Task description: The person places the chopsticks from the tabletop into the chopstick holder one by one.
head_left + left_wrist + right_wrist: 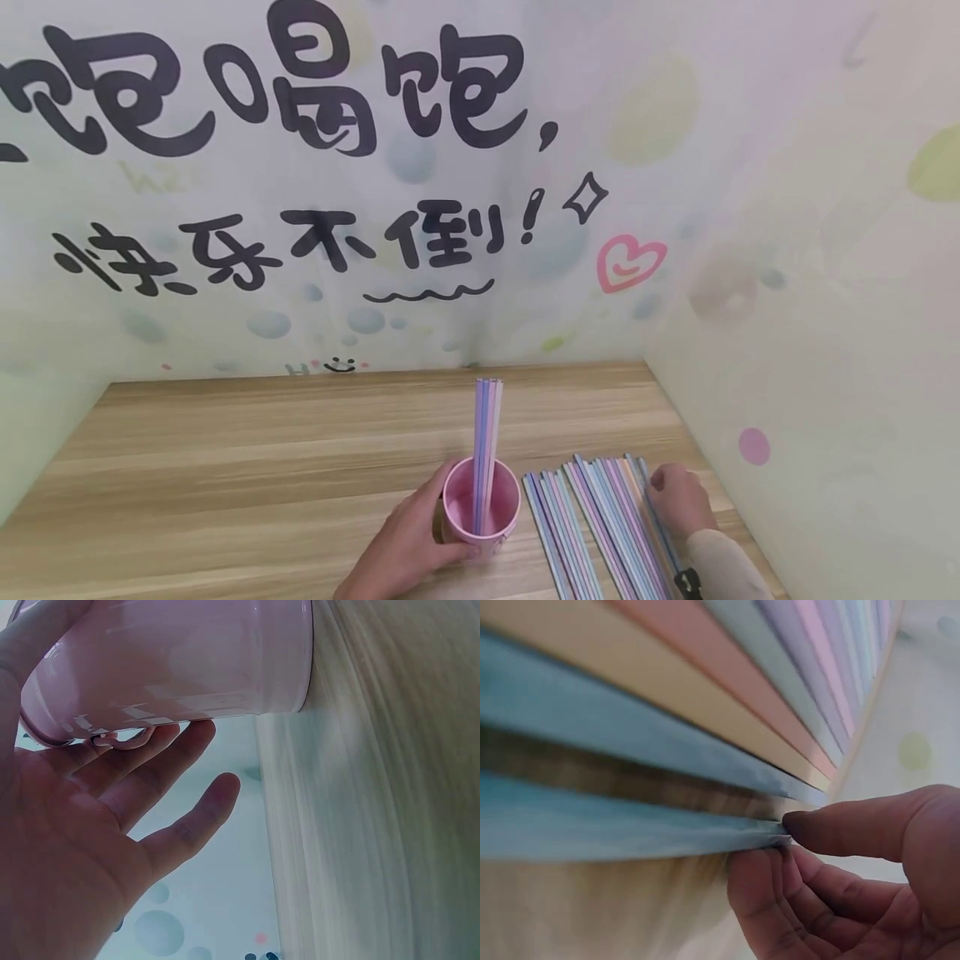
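Observation:
My left hand (411, 533) holds a pink cup (507, 510) upright on the table, thumb on the near side. In the left wrist view its fingers (161, 776) lie along the cup's far side by a small pink loop, the little finger spread away. Several pastel chopsticks (486, 442) stand in the cup, leaning together. At the right, my right hand (681, 500) pinches the end of a blue chopstick (652, 829) between thumb and fingertips. A narrow gap parts that chopstick from the row of pastel chopsticks (617, 508) lying side by side.
A second bunch of chopsticks (558, 517) lies between the cup and the row. The wooden table (225, 483) meets a back wall (450, 333) with black lettering and a right wall (840, 350) close beside my right hand. A small black object (686, 581) shows by the right wrist.

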The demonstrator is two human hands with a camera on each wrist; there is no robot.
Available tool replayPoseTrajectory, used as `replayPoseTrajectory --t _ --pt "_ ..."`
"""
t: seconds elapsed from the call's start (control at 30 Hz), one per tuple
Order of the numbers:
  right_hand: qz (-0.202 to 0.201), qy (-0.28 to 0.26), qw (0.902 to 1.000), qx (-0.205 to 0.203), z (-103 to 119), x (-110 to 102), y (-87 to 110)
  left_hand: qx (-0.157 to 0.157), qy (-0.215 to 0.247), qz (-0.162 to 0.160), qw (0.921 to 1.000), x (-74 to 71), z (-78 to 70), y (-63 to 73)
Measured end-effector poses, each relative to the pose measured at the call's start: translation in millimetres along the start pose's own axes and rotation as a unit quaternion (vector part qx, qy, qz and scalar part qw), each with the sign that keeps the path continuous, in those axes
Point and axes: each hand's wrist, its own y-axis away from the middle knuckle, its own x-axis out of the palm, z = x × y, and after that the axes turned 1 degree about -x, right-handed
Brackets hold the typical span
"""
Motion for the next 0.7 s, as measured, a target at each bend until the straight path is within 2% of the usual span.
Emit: replayPoseTrajectory --t 0.07,0.2,0.3,0.43,0.57,0.7 --pt "0.000 -0.007 1.0000 -0.005 2 -4 0.5 -0.002 0.000 0.001 1.0000 -0.3 -0.4 0.0" --pt "-0.031 0.002 0.9987 -0.040 17 -19 -0.2 -0.002 0.000 0.002 1.0000 -0.8 -1.3 0.0" --pt "-0.066 0.015 0.9952 -0.070 38 -33 -1.1 -0.003 0.000 0.001 1.0000 -1.3 -2.2 0.1" --pt "-0.082 0.003 0.9929 -0.087 69 -48 -1.1 -0.009 -0.003 0.001 1.0000 -1.5 -2.5 0.8" --pt "-0.102 -0.014 0.9891 -0.105 97 -59 -0.7 -0.008 -0.001 0.001 1.0000 -1.5 -1.7 1.4" --pt "-0.137 -0.054 0.9792 -0.140 123 -67 -2.8 0.000 -0.001 -0.001 1.0000 -1.0 -0.8 0.7"
